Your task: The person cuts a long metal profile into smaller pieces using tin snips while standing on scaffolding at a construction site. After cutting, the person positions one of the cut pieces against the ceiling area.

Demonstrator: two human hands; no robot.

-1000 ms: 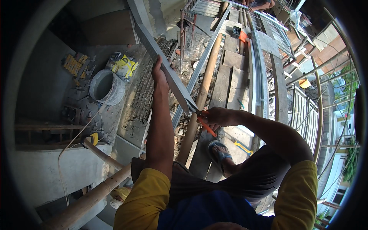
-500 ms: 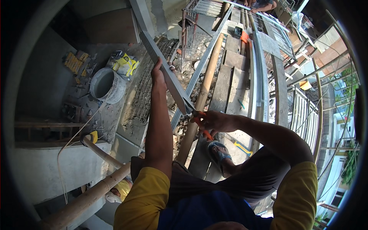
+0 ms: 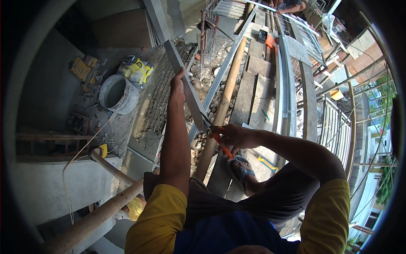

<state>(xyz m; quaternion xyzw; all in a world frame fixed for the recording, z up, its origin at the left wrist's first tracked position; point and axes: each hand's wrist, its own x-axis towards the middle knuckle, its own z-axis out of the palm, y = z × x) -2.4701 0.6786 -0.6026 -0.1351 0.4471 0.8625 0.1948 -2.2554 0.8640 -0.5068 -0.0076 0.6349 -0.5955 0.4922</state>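
I see my left hand (image 3: 177, 86) gripping the long grey metal channel strip (image 3: 186, 91), fingers curled over its edge, the strip running up and away past the fingertips and down toward my right hand (image 3: 234, 135). My right fingers are wrapped tight round orange-handled metal snips (image 3: 220, 144), whose blades meet the strip's lower end just beyond the knuckles. Well left of my left fingers lies a crumpled yellow sack (image 3: 136, 70) beside a round grey bucket (image 3: 117, 94).
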